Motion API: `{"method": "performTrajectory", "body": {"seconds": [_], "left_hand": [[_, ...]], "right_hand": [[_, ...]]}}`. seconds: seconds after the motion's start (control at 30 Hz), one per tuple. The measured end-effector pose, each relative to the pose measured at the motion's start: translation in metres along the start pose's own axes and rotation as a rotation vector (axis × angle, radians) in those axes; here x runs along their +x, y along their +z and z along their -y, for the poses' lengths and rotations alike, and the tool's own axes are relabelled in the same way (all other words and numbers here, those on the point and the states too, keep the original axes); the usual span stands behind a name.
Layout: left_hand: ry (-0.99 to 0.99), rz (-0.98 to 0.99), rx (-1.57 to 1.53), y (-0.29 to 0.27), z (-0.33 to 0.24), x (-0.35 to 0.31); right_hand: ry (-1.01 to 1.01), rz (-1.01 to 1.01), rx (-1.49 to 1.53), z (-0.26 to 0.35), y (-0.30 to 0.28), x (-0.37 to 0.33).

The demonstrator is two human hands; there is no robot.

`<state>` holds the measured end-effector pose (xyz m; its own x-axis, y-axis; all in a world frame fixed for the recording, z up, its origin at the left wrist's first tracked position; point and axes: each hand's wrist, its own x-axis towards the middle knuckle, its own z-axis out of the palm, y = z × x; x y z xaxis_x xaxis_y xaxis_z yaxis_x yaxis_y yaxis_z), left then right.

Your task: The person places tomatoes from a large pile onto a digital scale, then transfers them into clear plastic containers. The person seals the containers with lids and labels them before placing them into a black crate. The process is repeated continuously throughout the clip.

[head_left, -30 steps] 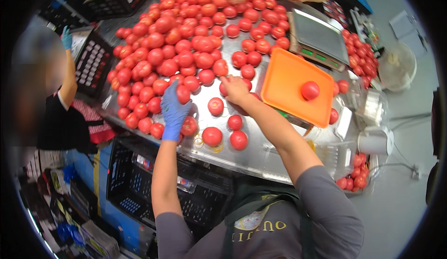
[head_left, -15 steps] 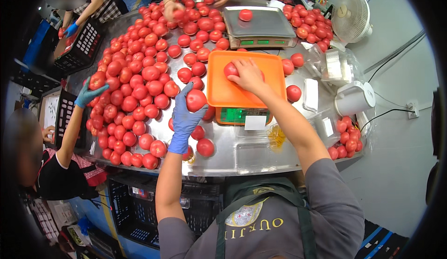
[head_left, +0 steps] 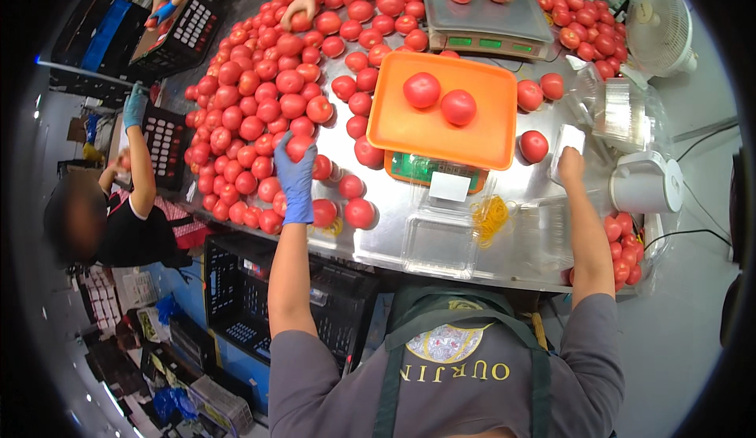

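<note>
My left hand (head_left: 295,180), in a blue glove, is closed round a red tomato (head_left: 299,147) beside the heap of tomatoes (head_left: 250,128). My bare right hand (head_left: 572,168) pinches the near end of a flat white stack (head_left: 567,140), maybe paper or pads; its fingertips are partly hidden. Between my hands an orange tray (head_left: 496,135) rests on a scale with a green display (head_left: 409,167). Two tomatoes, one on the left (head_left: 421,90) and one on the right (head_left: 458,107), lie in this tray. A clear plastic box (head_left: 441,245) sits in front of the scale.
Yellow rubber bands (head_left: 491,219) lie right of the box. Across the table a person's hands touch tomatoes near a second scale (head_left: 488,14). A white jug (head_left: 647,186), stacked clear containers (head_left: 622,115) and a fan (head_left: 660,28) stand right. Another gloved person (head_left: 135,107) is at the left.
My right hand has let go of a tomato in the orange tray and moved right to the white stack. My left hand, holding a tomato, has shifted toward the heap. The whole view has shifted.
</note>
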<state>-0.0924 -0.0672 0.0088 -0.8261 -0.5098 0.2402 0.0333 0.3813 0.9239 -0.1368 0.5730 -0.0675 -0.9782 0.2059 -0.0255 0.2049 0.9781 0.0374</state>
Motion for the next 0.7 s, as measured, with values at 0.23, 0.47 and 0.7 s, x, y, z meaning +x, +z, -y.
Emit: {"method": "performTrajectory", "body": {"seconds": [0.23,0.47,0.7], "left_hand": [[0.009,0.002,0.641,-0.004,-0.003,0.001],[-0.188,0.037,0.713,-0.029,0.021,0.006],[0.181,-0.099,0.486,-0.053,0.023,-0.016]], "right_hand": [[-0.031,-0.067,0.123,-0.016,0.006,0.008],[0.236,-0.203,0.480,-0.064,-0.025,0.004],[-0.785,-0.452,0.656,0.129,-0.157,-0.164]]}}
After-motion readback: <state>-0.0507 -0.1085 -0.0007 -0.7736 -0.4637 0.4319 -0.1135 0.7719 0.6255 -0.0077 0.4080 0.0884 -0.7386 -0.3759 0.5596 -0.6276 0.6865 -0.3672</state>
